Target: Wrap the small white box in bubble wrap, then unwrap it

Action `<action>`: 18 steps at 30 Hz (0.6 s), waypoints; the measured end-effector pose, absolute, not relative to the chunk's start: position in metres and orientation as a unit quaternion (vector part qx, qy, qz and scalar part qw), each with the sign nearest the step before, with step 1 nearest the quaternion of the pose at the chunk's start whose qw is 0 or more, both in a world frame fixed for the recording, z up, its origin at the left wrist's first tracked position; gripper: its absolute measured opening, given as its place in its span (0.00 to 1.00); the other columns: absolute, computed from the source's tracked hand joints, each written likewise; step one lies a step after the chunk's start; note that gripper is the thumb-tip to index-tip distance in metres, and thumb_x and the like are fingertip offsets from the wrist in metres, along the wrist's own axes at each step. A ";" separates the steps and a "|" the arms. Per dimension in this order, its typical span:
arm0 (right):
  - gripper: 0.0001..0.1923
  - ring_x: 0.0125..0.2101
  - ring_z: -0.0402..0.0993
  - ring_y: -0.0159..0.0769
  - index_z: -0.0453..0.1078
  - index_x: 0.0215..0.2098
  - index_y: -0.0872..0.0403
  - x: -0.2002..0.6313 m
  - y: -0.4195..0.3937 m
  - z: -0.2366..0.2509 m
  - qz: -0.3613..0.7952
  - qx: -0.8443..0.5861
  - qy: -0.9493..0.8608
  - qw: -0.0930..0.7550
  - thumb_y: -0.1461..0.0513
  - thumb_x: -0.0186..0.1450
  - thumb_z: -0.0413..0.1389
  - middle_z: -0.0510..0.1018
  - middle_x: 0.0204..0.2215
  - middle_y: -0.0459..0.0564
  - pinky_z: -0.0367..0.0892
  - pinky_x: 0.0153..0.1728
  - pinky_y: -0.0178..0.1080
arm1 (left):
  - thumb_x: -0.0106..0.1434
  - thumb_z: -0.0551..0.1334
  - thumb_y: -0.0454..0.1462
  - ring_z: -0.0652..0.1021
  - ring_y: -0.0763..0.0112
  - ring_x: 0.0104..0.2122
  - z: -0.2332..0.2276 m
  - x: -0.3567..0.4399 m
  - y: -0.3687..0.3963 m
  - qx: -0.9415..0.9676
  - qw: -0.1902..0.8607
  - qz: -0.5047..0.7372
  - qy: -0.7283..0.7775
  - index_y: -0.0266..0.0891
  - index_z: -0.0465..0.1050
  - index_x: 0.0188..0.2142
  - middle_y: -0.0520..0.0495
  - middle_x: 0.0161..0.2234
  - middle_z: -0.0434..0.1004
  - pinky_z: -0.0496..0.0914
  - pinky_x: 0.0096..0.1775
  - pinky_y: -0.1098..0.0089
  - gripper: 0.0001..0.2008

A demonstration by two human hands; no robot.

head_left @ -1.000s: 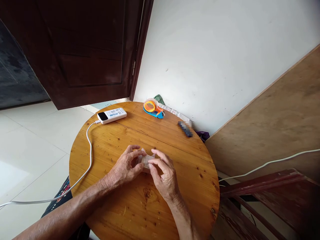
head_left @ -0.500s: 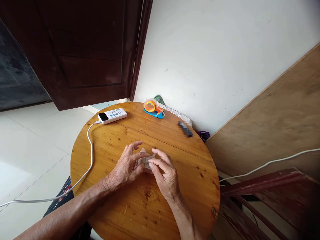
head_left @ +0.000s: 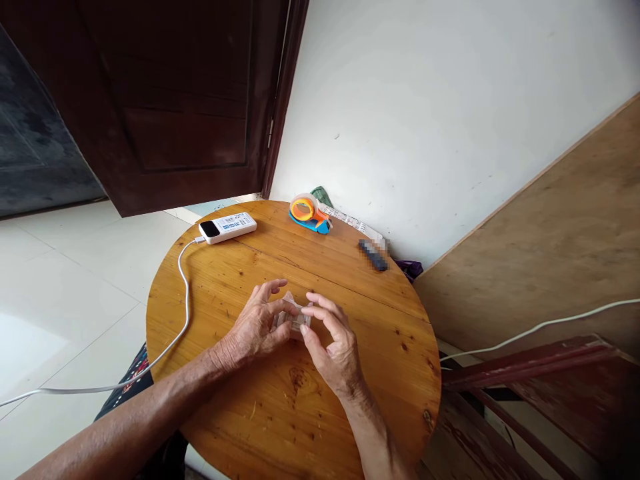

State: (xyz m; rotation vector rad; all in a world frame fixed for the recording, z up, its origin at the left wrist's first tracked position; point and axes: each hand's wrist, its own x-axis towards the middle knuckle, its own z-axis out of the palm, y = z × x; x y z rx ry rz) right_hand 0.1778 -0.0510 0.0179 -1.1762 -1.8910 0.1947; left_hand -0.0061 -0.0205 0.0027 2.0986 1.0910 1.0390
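A small see-through plastic box (head_left: 301,321) lies on the round wooden table between my hands. Pointed clear flaps, perhaps wrapping film, stick up at its far side; its contents are too small to make out. My left hand (head_left: 260,319) grips the box's left side, thumb at the near edge and index finger stretched across the top. From the right, my right hand (head_left: 334,340) curves over the box with thumb and fingers apart. Its thumb tip is at the near right corner, and whether it touches is hard to see.
On the table (head_left: 220,280) stand a white power bank (head_left: 235,227) with a white cable (head_left: 187,293), an orange and blue tape dispenser (head_left: 310,213), and a dark blurred-out object (head_left: 373,255). A printed strip (head_left: 355,225) lies along the wall edge. A dark red door (head_left: 185,120) is behind.
My right thumb and index finger have parted from a near pinch over the box. The left hand keeps its hold. The whole view has shifted slightly.
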 end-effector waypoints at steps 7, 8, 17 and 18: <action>0.08 0.52 0.73 0.45 0.74 0.39 0.49 0.178 -0.049 0.014 0.055 -0.486 -0.762 0.424 0.67 0.64 0.56 0.77 0.51 0.53 0.68 0.52 0.49 | 0.60 0.62 0.31 0.66 0.51 0.58 0.003 -0.005 -0.021 0.778 0.281 0.383 0.412 0.43 0.78 0.44 0.39 0.59 0.60 0.66 0.56 0.49 0.13; 0.07 0.52 0.73 0.45 0.74 0.38 0.49 0.177 -0.048 0.014 0.053 -0.486 -0.761 0.427 0.66 0.64 0.56 0.78 0.51 0.53 0.68 0.52 0.49 | 0.60 0.62 0.31 0.66 0.51 0.58 0.004 -0.005 -0.021 0.779 0.280 0.379 0.414 0.43 0.78 0.44 0.39 0.59 0.60 0.66 0.56 0.49 0.13; 0.07 0.52 0.73 0.44 0.74 0.35 0.50 0.181 -0.047 0.015 0.152 -0.484 -0.720 0.474 0.63 0.66 0.54 0.78 0.50 0.53 0.66 0.54 0.47 | 0.58 0.60 0.30 0.66 0.52 0.58 -0.001 -0.005 -0.022 0.770 0.311 0.393 0.395 0.41 0.77 0.47 0.39 0.61 0.59 0.66 0.57 0.51 0.17; 0.06 0.52 0.73 0.44 0.74 0.36 0.50 0.183 -0.047 0.016 0.166 -0.490 -0.703 0.488 0.62 0.66 0.54 0.78 0.49 0.53 0.66 0.54 0.48 | 0.59 0.60 0.31 0.67 0.53 0.58 -0.001 -0.005 -0.022 0.769 0.312 0.402 0.388 0.41 0.76 0.48 0.39 0.61 0.58 0.66 0.57 0.51 0.18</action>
